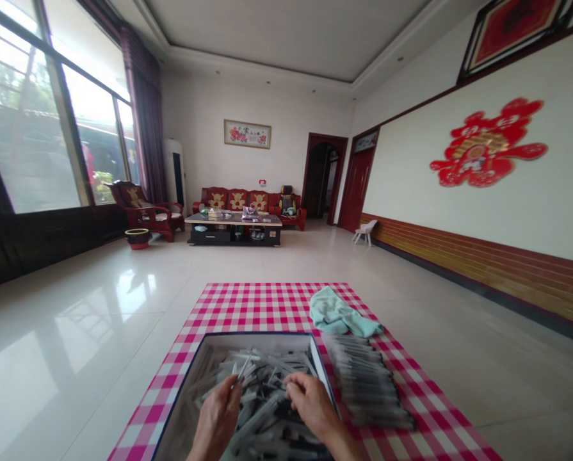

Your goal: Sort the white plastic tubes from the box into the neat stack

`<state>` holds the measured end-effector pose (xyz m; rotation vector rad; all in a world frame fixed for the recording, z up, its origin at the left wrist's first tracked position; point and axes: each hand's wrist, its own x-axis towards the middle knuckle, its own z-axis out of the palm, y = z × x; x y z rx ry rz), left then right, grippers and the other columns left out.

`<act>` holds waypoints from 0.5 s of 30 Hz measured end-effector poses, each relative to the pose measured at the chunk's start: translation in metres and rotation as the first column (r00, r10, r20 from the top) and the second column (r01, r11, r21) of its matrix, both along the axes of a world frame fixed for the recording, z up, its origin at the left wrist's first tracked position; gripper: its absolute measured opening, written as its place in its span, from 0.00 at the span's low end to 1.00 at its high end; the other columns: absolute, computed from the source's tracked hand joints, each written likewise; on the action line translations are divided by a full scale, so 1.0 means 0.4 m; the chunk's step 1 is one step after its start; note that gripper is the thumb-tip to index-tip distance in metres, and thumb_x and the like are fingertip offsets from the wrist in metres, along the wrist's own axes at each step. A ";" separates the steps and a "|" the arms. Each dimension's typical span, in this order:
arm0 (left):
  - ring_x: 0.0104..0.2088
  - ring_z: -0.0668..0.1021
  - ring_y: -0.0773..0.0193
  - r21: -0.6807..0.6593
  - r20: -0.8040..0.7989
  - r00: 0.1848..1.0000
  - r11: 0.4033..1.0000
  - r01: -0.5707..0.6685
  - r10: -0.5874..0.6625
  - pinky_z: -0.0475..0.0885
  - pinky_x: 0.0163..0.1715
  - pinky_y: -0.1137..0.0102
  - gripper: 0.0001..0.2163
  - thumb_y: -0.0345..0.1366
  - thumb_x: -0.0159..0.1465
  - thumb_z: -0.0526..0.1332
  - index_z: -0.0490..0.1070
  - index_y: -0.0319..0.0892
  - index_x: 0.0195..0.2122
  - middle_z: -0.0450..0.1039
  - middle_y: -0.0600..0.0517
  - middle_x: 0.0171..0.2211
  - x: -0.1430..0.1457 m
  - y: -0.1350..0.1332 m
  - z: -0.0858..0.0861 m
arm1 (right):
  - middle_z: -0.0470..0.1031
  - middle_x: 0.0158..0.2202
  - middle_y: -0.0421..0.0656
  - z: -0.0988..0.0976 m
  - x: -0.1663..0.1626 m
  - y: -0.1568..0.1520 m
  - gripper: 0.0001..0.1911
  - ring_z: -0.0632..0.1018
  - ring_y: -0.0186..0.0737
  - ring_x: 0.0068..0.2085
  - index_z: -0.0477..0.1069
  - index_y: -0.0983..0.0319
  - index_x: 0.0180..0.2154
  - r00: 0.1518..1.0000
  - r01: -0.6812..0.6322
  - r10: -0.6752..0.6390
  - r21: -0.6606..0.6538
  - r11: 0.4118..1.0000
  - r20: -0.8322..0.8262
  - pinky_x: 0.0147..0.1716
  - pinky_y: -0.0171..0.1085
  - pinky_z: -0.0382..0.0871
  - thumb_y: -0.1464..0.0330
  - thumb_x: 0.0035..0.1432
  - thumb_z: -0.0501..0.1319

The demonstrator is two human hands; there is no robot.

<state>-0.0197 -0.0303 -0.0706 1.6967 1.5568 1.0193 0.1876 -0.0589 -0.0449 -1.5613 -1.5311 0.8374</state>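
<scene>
If my left hand (214, 416) loosens its pinch, the tube (242, 368) drops into the box (257, 333); my right hand (310, 402) holds its fingers pressed together.

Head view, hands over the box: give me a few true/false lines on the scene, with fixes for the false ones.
1. The left hand and right hand are both over an open box of plastic tubes. True.
2. The box sits on a blue striped cloth. False: it sits on a pink-and-white checked cloth.
3. A pale green towel lies left of the box. False: it lies on the cloth, beyond the box and toward its right.
4. A tidy row of tubes lies on the cloth right of the box. True.
5. A red sofa stands against the far wall. True.
</scene>
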 end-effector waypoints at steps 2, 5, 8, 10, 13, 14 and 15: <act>0.32 0.80 0.57 0.108 -0.224 0.974 0.994 0.018 0.007 0.69 0.29 0.70 0.16 0.44 0.64 0.49 0.75 0.44 0.41 0.79 0.49 0.29 0.002 -0.013 0.004 | 0.74 0.24 0.40 -0.001 0.035 0.002 0.13 0.73 0.36 0.26 0.75 0.63 0.33 0.998 0.040 -0.040 0.002 0.999 0.047 0.24 0.31 0.62 0.68 0.52 0.52; 0.30 0.81 0.56 0.166 -0.445 0.894 0.977 0.135 -0.048 0.70 0.27 0.70 0.17 0.39 0.66 0.47 0.71 0.44 0.50 0.80 0.48 0.27 0.009 -0.028 -0.001 | 0.74 0.24 0.40 -0.003 0.052 -0.003 0.13 0.74 0.37 0.27 0.75 0.63 0.33 0.996 0.038 -0.038 0.007 0.999 0.079 0.27 0.31 0.64 0.68 0.51 0.53; 0.29 0.82 0.57 0.264 -0.508 0.859 0.938 0.224 -0.062 0.72 0.25 0.70 0.18 0.34 0.66 0.45 0.68 0.44 0.53 0.80 0.46 0.30 0.007 -0.025 -0.036 | 0.74 0.24 0.39 -0.009 0.047 -0.009 0.12 0.74 0.37 0.27 0.75 0.62 0.33 0.994 0.003 -0.005 0.017 1.000 0.110 0.28 0.32 0.64 0.69 0.51 0.53; 0.35 0.82 0.57 0.418 -0.482 0.876 0.880 0.226 0.005 0.74 0.30 0.69 0.18 0.31 0.64 0.45 0.69 0.40 0.50 0.79 0.43 0.38 -0.002 -0.018 -0.064 | 0.75 0.24 0.39 -0.011 0.046 -0.009 0.12 0.74 0.37 0.27 0.75 0.62 0.32 0.991 -0.012 0.009 0.023 1.000 0.134 0.29 0.32 0.65 0.70 0.51 0.53; 0.39 0.81 0.57 0.497 -0.463 0.885 0.841 0.213 0.049 0.74 0.33 0.69 0.16 0.29 0.64 0.45 0.68 0.40 0.47 0.79 0.42 0.40 -0.014 -0.013 -0.080 | 0.77 0.28 0.41 -0.010 0.052 -0.001 0.12 0.76 0.38 0.31 0.75 0.62 0.33 0.979 0.003 -0.015 0.060 0.998 0.206 0.33 0.32 0.66 0.72 0.52 0.52; 0.37 0.81 0.58 0.465 -0.481 0.877 0.854 0.233 0.023 0.74 0.32 0.71 0.15 0.30 0.64 0.47 0.68 0.40 0.47 0.79 0.44 0.38 -0.015 -0.014 -0.075 | 0.77 0.30 0.42 -0.008 0.054 0.004 0.13 0.76 0.38 0.33 0.75 0.62 0.34 0.968 0.004 -0.023 0.080 0.997 0.250 0.34 0.32 0.67 0.72 0.52 0.52; 0.35 0.82 0.58 0.423 -0.488 0.872 0.883 0.205 0.031 0.73 0.30 0.71 0.12 0.31 0.65 0.48 0.69 0.41 0.44 0.79 0.45 0.35 -0.014 -0.018 -0.065 | 0.78 0.32 0.42 -0.007 0.055 0.010 0.13 0.77 0.38 0.34 0.75 0.62 0.34 0.954 -0.004 -0.025 0.096 0.995 0.298 0.36 0.32 0.67 0.73 0.52 0.51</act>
